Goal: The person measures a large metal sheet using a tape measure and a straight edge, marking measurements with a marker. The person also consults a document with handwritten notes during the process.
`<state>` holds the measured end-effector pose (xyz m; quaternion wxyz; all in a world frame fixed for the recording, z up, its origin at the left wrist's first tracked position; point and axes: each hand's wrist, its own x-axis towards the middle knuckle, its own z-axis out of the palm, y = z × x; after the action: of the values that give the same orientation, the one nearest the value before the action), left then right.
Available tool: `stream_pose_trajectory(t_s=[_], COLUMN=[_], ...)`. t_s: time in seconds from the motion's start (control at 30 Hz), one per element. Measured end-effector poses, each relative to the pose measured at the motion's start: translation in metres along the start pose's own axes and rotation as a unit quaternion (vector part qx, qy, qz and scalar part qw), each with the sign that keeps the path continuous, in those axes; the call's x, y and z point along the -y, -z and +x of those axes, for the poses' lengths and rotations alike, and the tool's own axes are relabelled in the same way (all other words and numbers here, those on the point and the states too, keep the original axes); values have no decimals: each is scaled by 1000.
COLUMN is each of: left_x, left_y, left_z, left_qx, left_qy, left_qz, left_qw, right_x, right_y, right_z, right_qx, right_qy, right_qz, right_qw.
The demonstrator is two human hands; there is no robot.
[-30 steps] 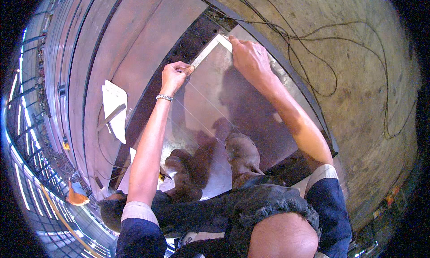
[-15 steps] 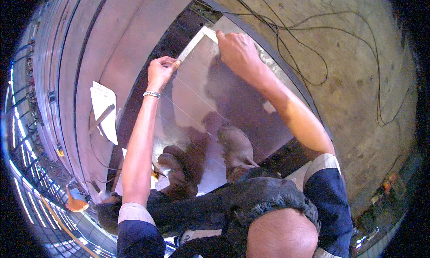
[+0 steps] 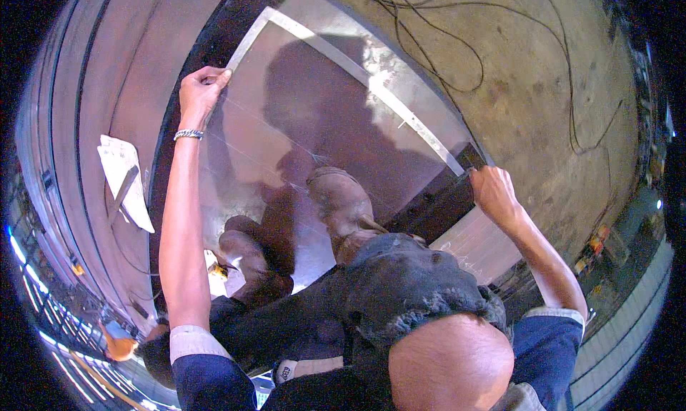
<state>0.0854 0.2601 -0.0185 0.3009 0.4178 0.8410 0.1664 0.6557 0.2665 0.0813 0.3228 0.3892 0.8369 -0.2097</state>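
An L-shaped steel square [image 3: 323, 48] lies flat on a grey metal plate [image 3: 246, 154], its corner at the far side. My left hand [image 3: 202, 97] is closed on the end of the short leg, thumb on top. At the right end of the long leg is my right hand [image 3: 494, 193], fingers bent together. Whatever they may pinch is too small to make out. Thin light lines cross the plate between the hands, partly under shadow.
My brown boots [image 3: 336, 197] stand on the plate. Papers with a dark bar on them [image 3: 123, 179] lie on long metal sheets at the left. Black cables [image 3: 457, 50] loop over the stained floor [image 3: 529, 89] at the right.
My right hand has travelled from near the square's corner along the long leg to its right end, uncovering that leg. My left hand keeps its hold. The view has shifted to the right.
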Motion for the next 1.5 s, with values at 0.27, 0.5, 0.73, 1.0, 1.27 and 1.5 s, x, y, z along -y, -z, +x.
stream_pose_trajectory(t_s=[0.27,0.5,0.73,1.0,1.27,1.5], left_x=[-11,-14,-4,-69,-55,-13], left_y=[-1,2,5,79,160,205], left_z=[-2,-4,-5,-54,-107,-180], left_qx=[8,27,10,59,69,-3], left_qy=[-24,-35,-22,33,79,115], left_qz=[-31,-68,-84,-90,-113,-211], left_qw=[999,997,996,994,988,971], right_x=[-35,-9,7,17,23,31], right_y=[-86,-84,-101,-48,-20,23], right_z=[-16,-2,0,-29,-12,0], right_qx=[-54,-171,-156,288,351,45], right_qy=[-119,-193,-165,27,128,191], right_qz=[20,197,300,509,439,315], right_qw=[991,946,926,811,818,928])
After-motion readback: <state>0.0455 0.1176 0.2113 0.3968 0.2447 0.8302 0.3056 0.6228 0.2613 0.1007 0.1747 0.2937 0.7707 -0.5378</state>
